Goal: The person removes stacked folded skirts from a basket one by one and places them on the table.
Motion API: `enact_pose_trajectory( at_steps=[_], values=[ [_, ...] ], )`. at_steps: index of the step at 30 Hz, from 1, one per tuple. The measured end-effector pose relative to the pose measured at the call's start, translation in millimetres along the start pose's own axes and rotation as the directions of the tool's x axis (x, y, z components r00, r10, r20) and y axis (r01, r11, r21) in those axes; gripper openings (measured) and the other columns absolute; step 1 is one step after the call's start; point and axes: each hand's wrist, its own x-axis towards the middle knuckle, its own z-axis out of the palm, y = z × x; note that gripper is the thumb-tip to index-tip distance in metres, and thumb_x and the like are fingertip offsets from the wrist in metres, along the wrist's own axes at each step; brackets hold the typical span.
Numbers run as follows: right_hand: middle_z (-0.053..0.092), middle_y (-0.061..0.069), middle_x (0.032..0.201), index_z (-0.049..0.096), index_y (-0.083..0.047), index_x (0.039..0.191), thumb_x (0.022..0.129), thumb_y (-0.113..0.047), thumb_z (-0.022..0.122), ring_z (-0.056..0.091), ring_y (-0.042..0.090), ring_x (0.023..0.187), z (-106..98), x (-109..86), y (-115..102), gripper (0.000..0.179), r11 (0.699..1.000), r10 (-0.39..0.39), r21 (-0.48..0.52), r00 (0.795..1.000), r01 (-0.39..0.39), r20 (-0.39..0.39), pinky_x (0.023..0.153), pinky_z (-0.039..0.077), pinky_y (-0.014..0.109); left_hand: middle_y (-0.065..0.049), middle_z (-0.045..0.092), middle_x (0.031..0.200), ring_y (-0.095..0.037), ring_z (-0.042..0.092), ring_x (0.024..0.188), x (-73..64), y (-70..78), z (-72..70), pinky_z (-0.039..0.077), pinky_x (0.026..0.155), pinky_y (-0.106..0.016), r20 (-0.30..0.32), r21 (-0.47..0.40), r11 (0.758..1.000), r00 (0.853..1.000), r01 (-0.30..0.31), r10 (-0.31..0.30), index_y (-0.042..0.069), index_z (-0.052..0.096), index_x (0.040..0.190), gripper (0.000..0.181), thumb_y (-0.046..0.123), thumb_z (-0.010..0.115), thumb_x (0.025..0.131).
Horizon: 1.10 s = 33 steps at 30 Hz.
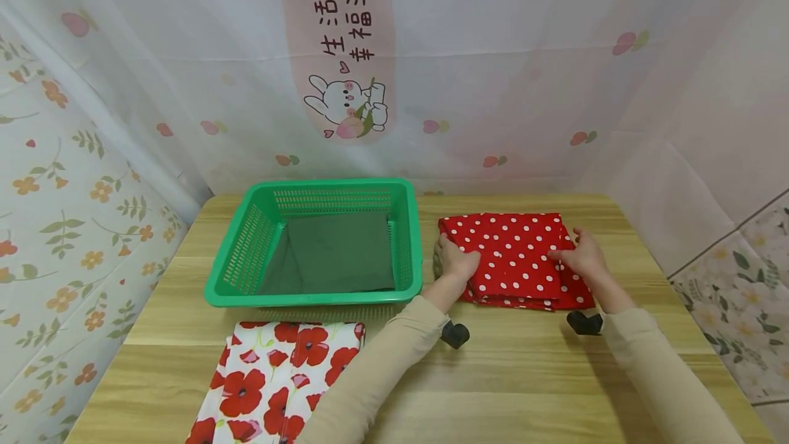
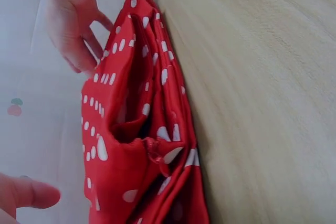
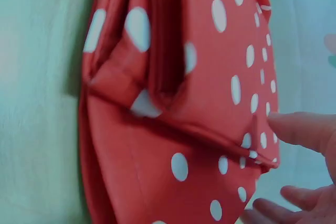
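Note:
A folded red cloth with white polka dots [image 1: 514,252] lies on the table in several uneven layers. At its left edge is my left hand [image 1: 459,262], thumb spread over the side and the other fingers partly hidden. My right hand [image 1: 582,257] is at the opposite edge, its thumb touching the top layer and its fingers spread apart beyond the side. In the right wrist view the thumb [image 3: 299,129] meets the upper fold, while a lower flap sticks out underneath. The left wrist view shows the loose fold ends [image 2: 152,145] facing the near side.
A green plastic basket [image 1: 314,299] stands left of the cloth, with a dark green folded cloth [image 1: 335,252] inside. Nearer the front lies a white cloth with red poppies [image 1: 271,382]. Printed curtains [image 1: 493,88] hang behind the wooden table [image 1: 511,375].

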Motion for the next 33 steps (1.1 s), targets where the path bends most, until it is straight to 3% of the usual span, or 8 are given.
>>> enact_pose_trajectory(
  at_steps=[7,13,18,22,27,33],
  values=[
    [0.027,0.037,0.138,0.016,0.011,0.143,0.089,-0.020,0.061,0.032,0.051,0.121,5,-6.2,-16,0.077,0.995,-0.095,0.024,0.994,0.096,-0.051,0.096,0.037,0.059,-0.014,0.036,0.137,-0.030,0.034,0.124,-6.8,9.9,-4.8,0.034,0.101,-0.050,0.062,-0.134,0.991,0.998,-0.022,0.031,0.004,0.028,0.143,0.069,0.016,0.065,0.085],
    [0.025,0.035,0.141,0.015,0.009,0.144,0.093,-0.023,0.056,0.030,0.051,0.125,9,-17.0,-39,0.073,0.981,-0.149,0.124,0.989,0.147,0.007,0.098,0.035,0.058,-0.015,0.038,0.136,-0.029,0.038,0.123,-14.3,22.3,-11.9,0.039,0.098,-0.051,0.138,-0.214,0.976,0.988,-0.038,0.069,0.004,0.029,0.142,0.065,0.015,0.062,0.088],
    [0.026,0.034,0.141,0.017,0.008,0.144,0.093,-0.027,0.057,0.032,0.049,0.123,13,-22.2,-52,0.074,0.971,-0.186,0.163,0.981,0.176,0.048,0.098,0.036,0.057,-0.016,0.038,0.137,-0.030,0.038,0.124,-17.0,29.8,-20.9,0.038,0.100,-0.048,0.167,-0.278,0.959,0.981,-0.048,0.098,0.003,0.031,0.141,0.059,0.013,0.059,0.090],
    [0.030,0.032,0.138,0.022,0.006,0.143,0.091,-0.032,0.059,0.036,0.046,0.121,20,-23.0,-61,0.075,0.959,-0.219,0.197,0.974,0.203,0.062,0.096,0.038,0.054,-0.014,0.042,0.134,-0.030,0.040,0.124,-19.6,33.4,-28.7,0.038,0.102,-0.042,0.186,-0.308,0.950,0.976,-0.052,0.114,0.001,0.036,0.137,0.053,0.013,0.058,0.091],
    [0.026,0.030,0.143,0.016,0.003,0.146,0.093,-0.030,0.056,0.032,0.046,0.126,26,-30.4,-79,0.074,0.952,-0.235,0.227,0.966,0.207,0.105,0.100,0.034,0.056,-0.012,0.045,0.133,-0.030,0.042,0.124,-25.3,39.7,-41.5,0.039,0.102,-0.040,0.219,-0.324,0.944,0.966,-0.063,0.139,0.002,0.038,0.137,0.050,0.014,0.057,0.092],
    [0.027,0.028,0.144,0.018,0.002,0.146,0.095,-0.025,0.054,0.032,0.045,0.127,34,-37.0,-95,0.068,0.944,-0.254,0.245,0.960,0.219,0.119,0.100,0.034,0.057,-0.013,0.046,0.135,-0.028,0.044,0.123,-27.5,48.1,-62.6,0.038,0.102,-0.040,0.208,-0.334,0.939,0.964,-0.088,0.164,0.001,0.039,0.138,0.049,0.015,0.054,0.093]
  ],
)
